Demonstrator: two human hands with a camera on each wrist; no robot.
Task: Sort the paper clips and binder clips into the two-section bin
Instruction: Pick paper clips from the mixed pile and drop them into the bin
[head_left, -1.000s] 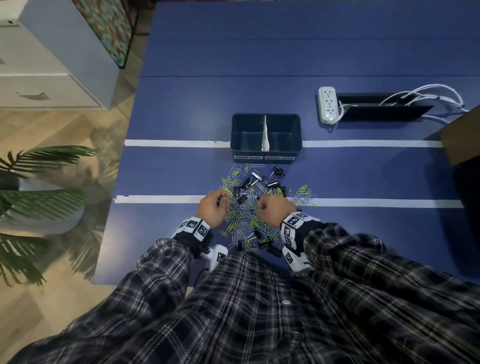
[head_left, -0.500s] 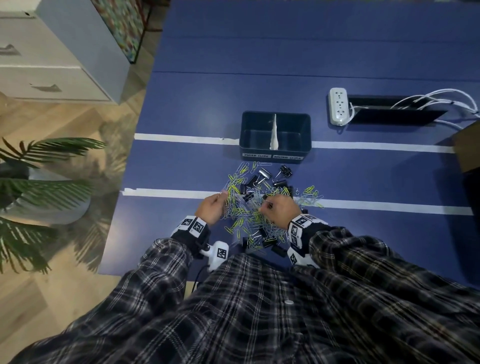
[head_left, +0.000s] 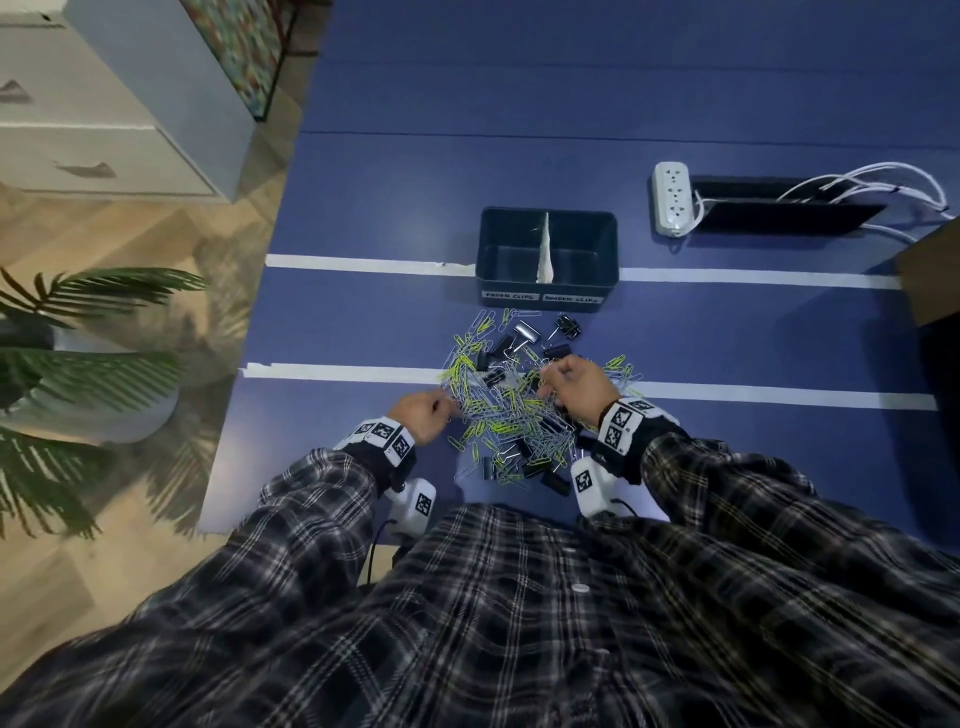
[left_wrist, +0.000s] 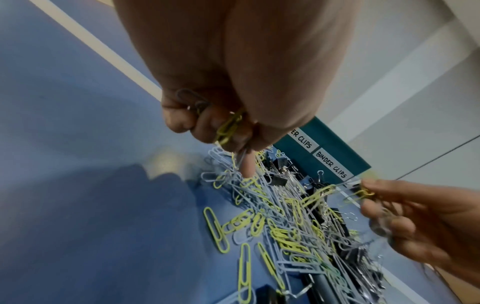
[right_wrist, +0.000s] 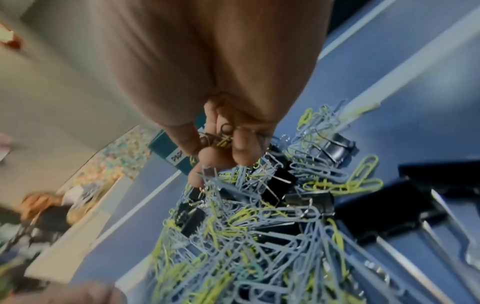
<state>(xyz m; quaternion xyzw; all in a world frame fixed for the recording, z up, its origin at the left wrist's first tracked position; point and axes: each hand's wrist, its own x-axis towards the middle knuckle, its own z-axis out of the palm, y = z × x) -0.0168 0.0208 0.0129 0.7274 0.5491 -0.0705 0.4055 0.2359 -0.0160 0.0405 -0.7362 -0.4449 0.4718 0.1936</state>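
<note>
My left hand (head_left: 422, 415) sits at the left edge of the pile of clips (head_left: 511, 402). Its fingers (left_wrist: 179, 121) are curled tight around a few paper clips (left_wrist: 228, 127), some yellow and some gray. One finger points down and touches the pile.

My right hand (head_left: 574, 389) is at the right side of the pile. Its grip is closed too, pinching a small bunch of paper clips (right_wrist: 221, 139) between thumb and fingers. More blue-gray clips hang down from that bunch into the pile.

The pile lies on the blue surface (head_left: 363, 322), between my two hands and a bit past them. It is a mix of yellow and blue-gray paper clips and black binder clips (right_wrist: 335, 148). The binder clips are all mixed in, and a few lie at the far edge of the pile, near the bin.

The two-section bin (head_left: 548, 260) stands just past the pile, on the far white tape line (head_left: 358, 264). A white divider (head_left: 544, 249) splits it into a left and a right part. The front labels say PAPER CLIPS on the left and BINDER CLIPS on the right. I cannot see any clips inside it.

A white power strip (head_left: 671, 205) lies far to the right of the bin.
</note>
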